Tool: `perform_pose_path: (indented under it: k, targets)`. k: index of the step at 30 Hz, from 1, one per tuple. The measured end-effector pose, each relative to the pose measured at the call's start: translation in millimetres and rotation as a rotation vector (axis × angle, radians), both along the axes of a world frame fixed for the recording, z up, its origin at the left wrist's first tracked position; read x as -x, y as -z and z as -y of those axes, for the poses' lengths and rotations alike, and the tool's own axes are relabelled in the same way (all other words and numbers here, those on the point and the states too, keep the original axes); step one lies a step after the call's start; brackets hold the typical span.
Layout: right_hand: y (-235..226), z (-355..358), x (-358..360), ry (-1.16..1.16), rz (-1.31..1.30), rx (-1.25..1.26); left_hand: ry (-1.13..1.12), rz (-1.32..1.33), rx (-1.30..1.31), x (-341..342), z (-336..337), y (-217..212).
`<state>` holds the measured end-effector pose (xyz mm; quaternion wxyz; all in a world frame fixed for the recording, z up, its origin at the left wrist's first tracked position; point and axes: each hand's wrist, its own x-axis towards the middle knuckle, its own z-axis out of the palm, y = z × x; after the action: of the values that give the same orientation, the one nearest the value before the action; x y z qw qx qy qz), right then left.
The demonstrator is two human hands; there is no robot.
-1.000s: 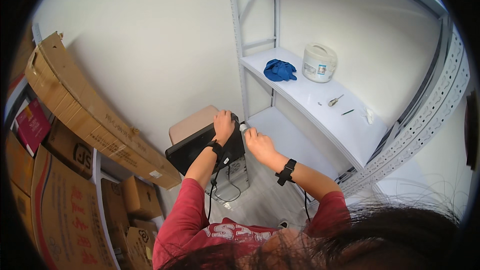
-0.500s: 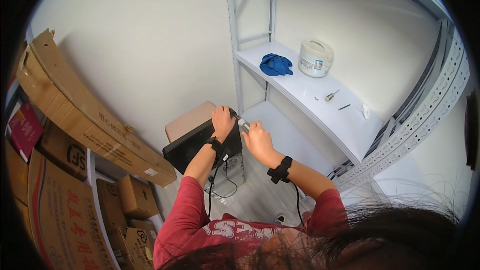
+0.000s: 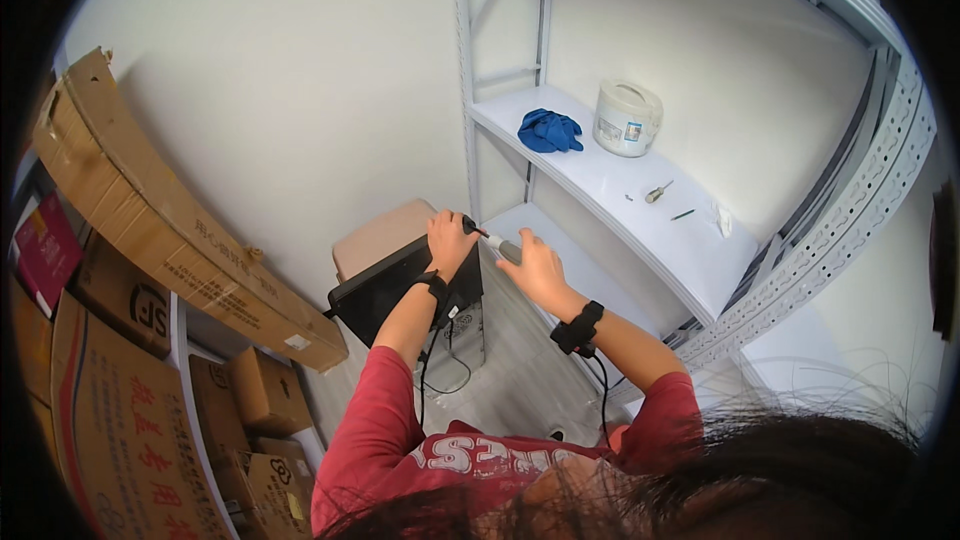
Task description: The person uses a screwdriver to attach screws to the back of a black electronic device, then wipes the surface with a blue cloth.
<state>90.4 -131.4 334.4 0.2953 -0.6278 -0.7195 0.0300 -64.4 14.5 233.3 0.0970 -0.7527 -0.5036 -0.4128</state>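
Observation:
My right hand (image 3: 535, 268) holds a screwdriver (image 3: 508, 250) with a grey and white handle, its shaft pointing left. The shaft's tip meets a small black part (image 3: 469, 225) beside my left fingertips. My left hand (image 3: 452, 243) is closed at that part, over the upper right corner of a black flat panel (image 3: 385, 295). What exactly the left fingers grip is partly hidden. Below the panel stands a grey case (image 3: 465, 335) with a round grille. A thin black cable hangs down near my left wrist.
On the white shelf (image 3: 610, 175) at right lie a blue cloth (image 3: 549, 130), a white round container (image 3: 627, 118), a second screwdriver (image 3: 657, 192), a small green rod (image 3: 683, 214) and white tissue (image 3: 722, 220). A pinkish-beige seat (image 3: 375, 235) stands behind the panel. Long cardboard boxes (image 3: 190, 215) lean at left.
My right hand has shifted slightly right with the screwdriver, and its fingers have spread on the handle. More of the shaft shows. My left hand has stayed nearly in place.

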Motion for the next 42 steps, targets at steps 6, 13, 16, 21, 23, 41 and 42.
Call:
perform_pose_path:
  k: [6, 13, 16, 21, 23, 41, 42]
  targets:
    - [39, -10, -8, -0.088, 0.802, -0.538, 0.023, 0.000, 0.035, -5, 2, -4]
    - [39, -18, 11, -0.067, 0.869, -0.494, -0.049, -0.131, 0.088, -6, 1, -6]
    - [37, -16, 18, -0.034, 0.644, -0.369, -0.057, -0.112, 0.108, -6, -2, -4]
    - [14, -15, 17, -0.006, 0.315, -0.066, -0.058, -0.101, 0.132, -8, -1, -5]
    - [6, -13, 14, 0.012, 0.173, 0.051, -0.062, -0.089, 0.183, -7, 1, -5]
    - [19, -6, -16, 0.011, 0.035, 0.228, -0.031, -0.071, 0.054, -7, 11, -6]
    - [17, -6, -16, 0.018, 0.012, 0.281, -0.029, -0.071, 0.051, -6, 11, -6]
